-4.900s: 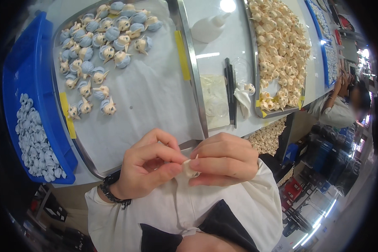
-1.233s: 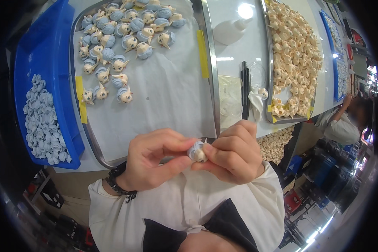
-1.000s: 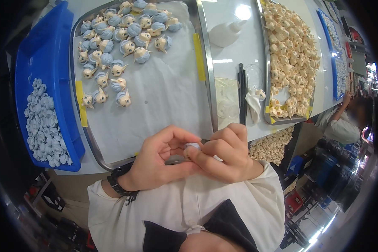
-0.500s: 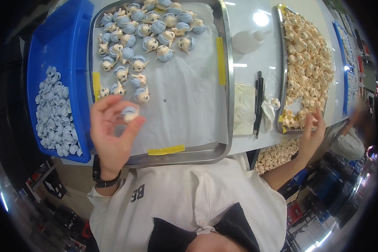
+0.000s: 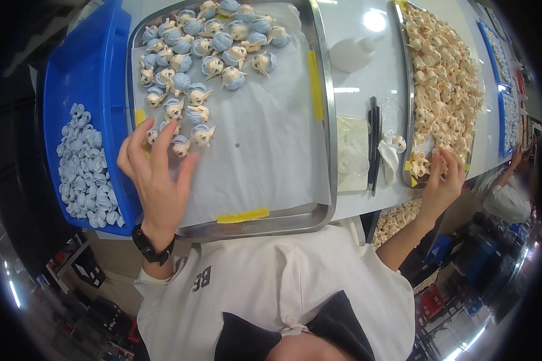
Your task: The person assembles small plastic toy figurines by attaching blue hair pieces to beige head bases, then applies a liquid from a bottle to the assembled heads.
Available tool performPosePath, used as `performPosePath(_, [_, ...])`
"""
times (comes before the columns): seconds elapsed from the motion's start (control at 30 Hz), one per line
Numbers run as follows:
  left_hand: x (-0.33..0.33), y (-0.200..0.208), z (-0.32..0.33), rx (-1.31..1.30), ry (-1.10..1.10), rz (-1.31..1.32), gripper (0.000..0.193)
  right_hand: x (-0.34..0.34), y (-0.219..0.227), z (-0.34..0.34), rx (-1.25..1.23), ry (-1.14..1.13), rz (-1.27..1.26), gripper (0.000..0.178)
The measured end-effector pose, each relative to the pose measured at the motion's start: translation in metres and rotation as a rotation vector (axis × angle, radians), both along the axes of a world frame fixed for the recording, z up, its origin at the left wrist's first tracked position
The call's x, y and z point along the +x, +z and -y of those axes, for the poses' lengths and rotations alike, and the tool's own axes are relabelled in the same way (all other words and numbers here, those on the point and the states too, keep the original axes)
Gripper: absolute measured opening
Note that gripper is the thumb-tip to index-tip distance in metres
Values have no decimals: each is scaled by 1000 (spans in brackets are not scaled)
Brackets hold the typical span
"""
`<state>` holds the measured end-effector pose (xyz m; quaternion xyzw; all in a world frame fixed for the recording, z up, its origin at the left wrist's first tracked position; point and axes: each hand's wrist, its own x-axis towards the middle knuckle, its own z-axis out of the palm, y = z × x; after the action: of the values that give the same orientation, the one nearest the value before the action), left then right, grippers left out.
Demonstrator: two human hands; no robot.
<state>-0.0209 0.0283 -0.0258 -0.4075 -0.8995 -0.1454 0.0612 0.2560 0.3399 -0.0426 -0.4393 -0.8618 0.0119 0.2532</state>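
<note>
L hand (image 5: 159, 183) at 9 o'clk, spread apart by doll head (image 5: 179, 148), R hand (image 5: 443, 185) at 3 o'clk, by pale heads (image 5: 442, 90), can't tell if pinching any

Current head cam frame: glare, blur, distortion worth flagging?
Head view: bright glare spot on the white table, just beyond the pale, low-contrast bottle. Head view: fisheye bows the edges of the large metal tray; corners go black. Head view: left hand fairly clear, thumb tip slightly smeared; right hand clear; co-worker's sleeve soft.
</note>
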Motion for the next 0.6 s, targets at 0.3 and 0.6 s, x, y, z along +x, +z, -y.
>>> performPosePath(0.3, [-71,72,49,259,117,313,54,23,-13,-6,-95,-48,-423,13])
performPosePath(0.6, [-243,17,94,-183,193,212,36,3,-10,1,-190,121,-647,15])
